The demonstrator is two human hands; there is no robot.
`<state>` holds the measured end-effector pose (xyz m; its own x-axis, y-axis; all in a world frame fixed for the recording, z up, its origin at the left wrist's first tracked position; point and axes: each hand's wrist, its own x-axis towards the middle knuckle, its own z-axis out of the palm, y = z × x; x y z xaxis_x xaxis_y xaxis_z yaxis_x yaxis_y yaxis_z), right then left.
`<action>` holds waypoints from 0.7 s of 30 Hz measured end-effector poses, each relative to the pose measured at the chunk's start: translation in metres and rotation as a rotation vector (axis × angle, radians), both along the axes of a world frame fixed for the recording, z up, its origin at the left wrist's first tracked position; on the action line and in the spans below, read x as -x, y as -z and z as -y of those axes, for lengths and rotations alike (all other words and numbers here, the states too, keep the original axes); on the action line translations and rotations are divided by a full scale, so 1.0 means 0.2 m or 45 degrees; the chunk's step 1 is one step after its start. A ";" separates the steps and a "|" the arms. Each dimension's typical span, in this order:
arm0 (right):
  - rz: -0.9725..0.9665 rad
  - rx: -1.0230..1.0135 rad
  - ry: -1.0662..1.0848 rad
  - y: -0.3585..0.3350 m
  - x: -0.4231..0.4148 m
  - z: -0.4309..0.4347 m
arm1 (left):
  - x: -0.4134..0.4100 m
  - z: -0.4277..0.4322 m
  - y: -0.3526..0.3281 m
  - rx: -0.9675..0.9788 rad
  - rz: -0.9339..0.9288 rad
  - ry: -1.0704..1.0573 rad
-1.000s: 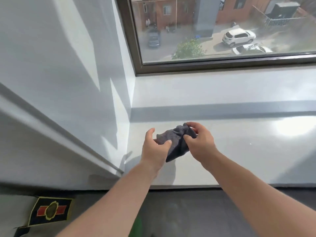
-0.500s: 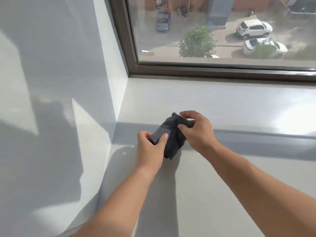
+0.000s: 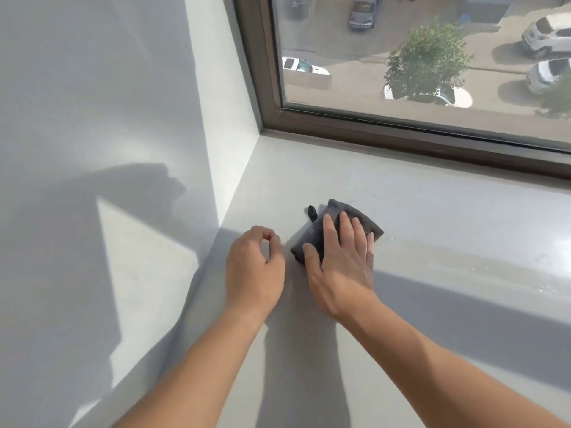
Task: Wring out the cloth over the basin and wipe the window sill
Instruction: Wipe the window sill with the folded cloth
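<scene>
A folded dark grey cloth (image 3: 349, 216) lies flat on the pale grey window sill (image 3: 432, 217), near its left end. My right hand (image 3: 340, 261) rests palm-down on the cloth with fingers spread, pressing it onto the sill. My left hand (image 3: 253, 267) hovers just left of the cloth, loosely curled, thumb and forefinger nearly touching, holding nothing. A small loop tag sticks out at the cloth's far left corner. No basin is in view.
The white side wall (image 3: 92, 149) of the window recess stands close on the left. The brown window frame (image 3: 401, 140) runs along the sill's far edge. The sill stretches away to the right, part sunlit, part in shadow.
Both hands held the cloth above the sill before; now the cloth lies flat on the sill under my right palm, and my left hand has let go. The view has moved closer.
</scene>
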<state>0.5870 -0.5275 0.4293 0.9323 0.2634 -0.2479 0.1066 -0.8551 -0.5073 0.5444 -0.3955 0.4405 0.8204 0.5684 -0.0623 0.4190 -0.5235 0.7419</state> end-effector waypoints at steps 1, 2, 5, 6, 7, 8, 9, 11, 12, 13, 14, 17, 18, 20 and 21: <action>0.023 0.061 -0.004 0.02 -0.02 -0.03 | 0.00 -0.06 0.04 -0.220 -0.007 0.074; 0.068 0.107 -0.002 0.05 -0.04 -0.06 | -0.01 -0.11 0.08 -0.388 -0.057 0.159; 0.219 0.162 -0.054 0.08 -0.18 -0.13 | -0.01 -0.17 0.18 -0.614 -0.289 0.357; 0.217 0.186 -0.090 0.09 -0.25 -0.16 | -0.01 -0.18 0.20 -0.666 -0.331 0.393; 0.196 0.212 -0.125 0.09 -0.33 -0.19 | 0.00 -0.18 0.22 -0.707 -0.356 0.414; 0.190 0.230 -0.153 0.10 -0.41 -0.22 | 0.00 -0.18 0.22 -0.734 -0.368 0.419; 0.211 0.232 -0.176 0.10 -0.48 -0.27 | 0.00 -0.18 0.23 -0.747 -0.372 0.414; 0.259 0.225 -0.258 0.11 -0.62 -0.40 | -0.02 -0.18 0.23 -0.754 -0.374 0.398; 0.276 0.232 -0.322 0.11 -0.68 -0.48 | -0.02 -0.19 0.24 -0.753 -0.385 0.400; 0.288 0.250 -0.389 0.12 -0.72 -0.56 | -0.02 -0.19 0.25 -0.743 -0.391 0.409; 0.302 0.272 -0.451 0.13 -0.75 -0.61 | -0.02 -0.19 0.25 -0.728 -0.397 0.418; 0.340 0.312 -0.565 0.13 -0.80 -0.61 | -0.03 -0.18 0.24 -0.721 -0.426 0.413; 0.352 0.315 -0.574 0.13 -0.80 -0.55 | -0.03 -0.18 0.23 -0.727 -0.427 0.412; 0.380 0.321 -0.534 0.13 -0.79 -0.40 | -0.02 -0.18 0.23 -0.726 -0.402 0.419; 0.373 0.334 -0.494 0.13 -0.78 -0.33 | -0.02 -0.18 0.23 -0.723 -0.389 0.422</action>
<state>0.7432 -0.4619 0.4035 0.8192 0.5655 -0.0962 0.5436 -0.8188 -0.1845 0.5482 -0.3605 0.3949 0.9483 0.3057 -0.0854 0.3167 -0.9288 0.1926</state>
